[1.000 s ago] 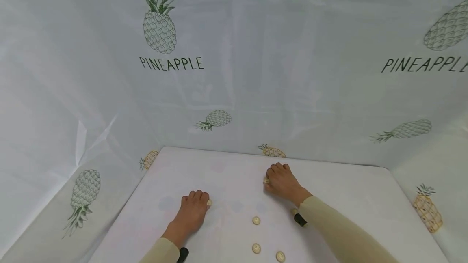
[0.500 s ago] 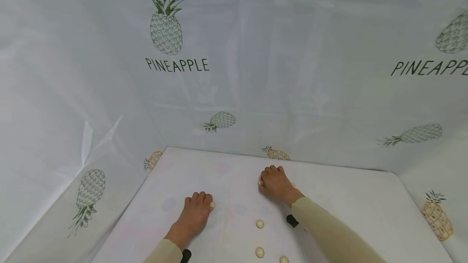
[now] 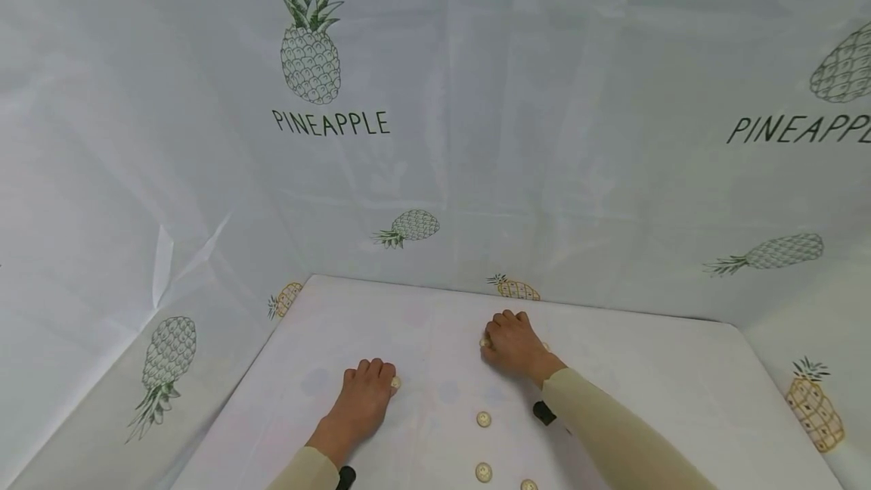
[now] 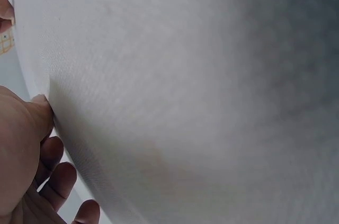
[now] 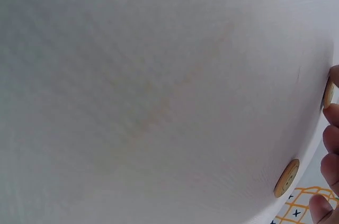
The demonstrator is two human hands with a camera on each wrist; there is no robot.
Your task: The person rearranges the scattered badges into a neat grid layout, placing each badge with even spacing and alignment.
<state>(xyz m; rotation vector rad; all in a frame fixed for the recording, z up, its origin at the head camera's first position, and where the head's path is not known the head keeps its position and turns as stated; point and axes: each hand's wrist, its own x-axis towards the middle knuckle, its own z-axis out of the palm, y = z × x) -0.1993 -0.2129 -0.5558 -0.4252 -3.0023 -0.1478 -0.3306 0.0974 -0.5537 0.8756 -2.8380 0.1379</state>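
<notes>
Pinching buttons — left grip, right grip

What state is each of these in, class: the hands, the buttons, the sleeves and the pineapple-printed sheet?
Left hand: fingers curled at a button, pinching it.
Right hand: pinching another button between thumb and finger.
Button behind the right hand: lying on the table, not held.
Three nearest buttons: lying loose, apart from each other.
Sleeves: covering the forearms.
Pineapple-printed sheet: hanging, creased.
</notes>
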